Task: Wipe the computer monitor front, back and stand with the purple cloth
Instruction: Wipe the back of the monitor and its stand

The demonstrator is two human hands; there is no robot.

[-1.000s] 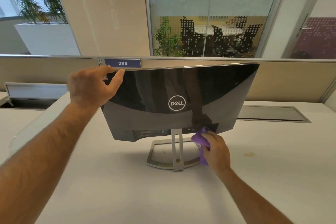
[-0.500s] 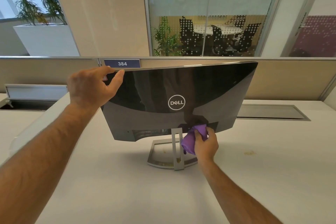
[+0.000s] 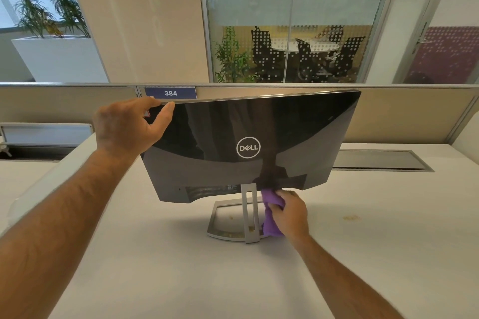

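The computer monitor stands on the white desk with its glossy black back and logo facing me, tilted. My left hand grips its top left corner, fingers over the upper edge. The silver stand rises from a curved open base below the monitor. My right hand is shut on the bunched purple cloth, which presses against the right side of the stand's upright, just under the monitor's lower edge. The screen side is hidden from me.
The white desk has a small brown stain to the right and crumbs inside the stand base. A grey cable hatch lies behind the monitor. A beige partition with a "384" label closes the desk's far side.
My right hand with the cloth moved left from the base's right rim to the upright, rose under the monitor's lower edge, then slid down along the upright. The left hand kept its hold.
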